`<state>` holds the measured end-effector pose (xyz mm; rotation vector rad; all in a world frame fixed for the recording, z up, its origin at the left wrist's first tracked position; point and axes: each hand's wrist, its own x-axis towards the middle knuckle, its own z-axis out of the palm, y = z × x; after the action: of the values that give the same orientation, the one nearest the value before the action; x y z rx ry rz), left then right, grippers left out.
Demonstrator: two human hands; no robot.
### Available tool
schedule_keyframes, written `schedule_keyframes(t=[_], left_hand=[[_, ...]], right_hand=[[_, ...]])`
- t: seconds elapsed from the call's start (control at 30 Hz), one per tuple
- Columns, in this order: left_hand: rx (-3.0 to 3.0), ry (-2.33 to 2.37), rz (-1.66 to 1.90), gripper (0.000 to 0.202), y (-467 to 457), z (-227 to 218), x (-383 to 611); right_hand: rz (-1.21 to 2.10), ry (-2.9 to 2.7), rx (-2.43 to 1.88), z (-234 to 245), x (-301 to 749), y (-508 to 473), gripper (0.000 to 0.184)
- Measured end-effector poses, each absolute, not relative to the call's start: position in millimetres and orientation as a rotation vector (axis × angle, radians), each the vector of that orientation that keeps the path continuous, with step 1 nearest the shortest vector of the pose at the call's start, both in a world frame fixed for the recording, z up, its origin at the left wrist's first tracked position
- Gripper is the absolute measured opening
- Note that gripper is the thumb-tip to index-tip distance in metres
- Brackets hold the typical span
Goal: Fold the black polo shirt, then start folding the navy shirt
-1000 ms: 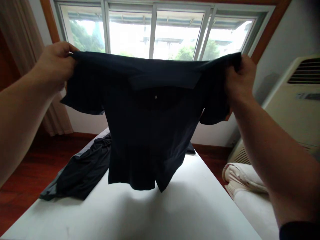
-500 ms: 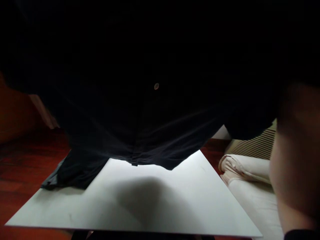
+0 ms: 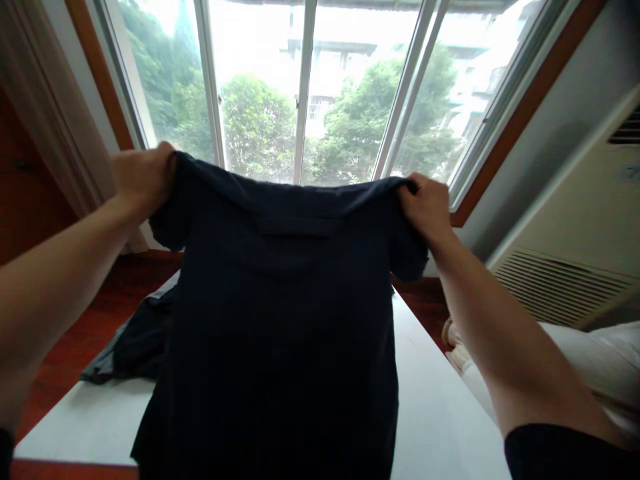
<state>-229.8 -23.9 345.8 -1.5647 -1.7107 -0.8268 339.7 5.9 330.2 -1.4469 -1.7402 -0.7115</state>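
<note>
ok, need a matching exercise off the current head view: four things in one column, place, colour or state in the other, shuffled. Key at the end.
Things:
1. dark shirt
2. table
3. window
4. dark clothing

Descriptions:
A. trees seen through it
B. held up between the left hand and the right hand
C. lying at the table's left side
D. flat white top

Pairs: 1-B, 2-D, 3-A, 4-C
</note>
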Motion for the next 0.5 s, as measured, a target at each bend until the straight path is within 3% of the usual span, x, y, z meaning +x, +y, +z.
schedule_keyframes(t=[0.07, 0.17, 0.27, 0.5], left_hand=[[-1.620, -1.755, -0.739, 0.055, 4.6, 311.9, -216.6], [-1.698, -1.886, -0.587, 0.040, 49.3, 254.4, -202.0], [-1.876, -1.931, -0.330, 0.038, 79.3, 197.6, -185.8], [-2.376, -1.976, 0.053, 0.031, 91.9, 84.8, -155.6]], right_hand=[[-0.610, -1.727, -1.622, 294.1, 332.9, 47.2, 0.040], [-0.432, -1.863, -1.775, 235.1, 320.6, 101.4, 0.036], [-0.232, -2.060, -1.919, 184.5, 304.3, 137.3, 0.034], [0.255, -2.454, -1.702, 107.9, 251.7, 153.9, 0.024]])
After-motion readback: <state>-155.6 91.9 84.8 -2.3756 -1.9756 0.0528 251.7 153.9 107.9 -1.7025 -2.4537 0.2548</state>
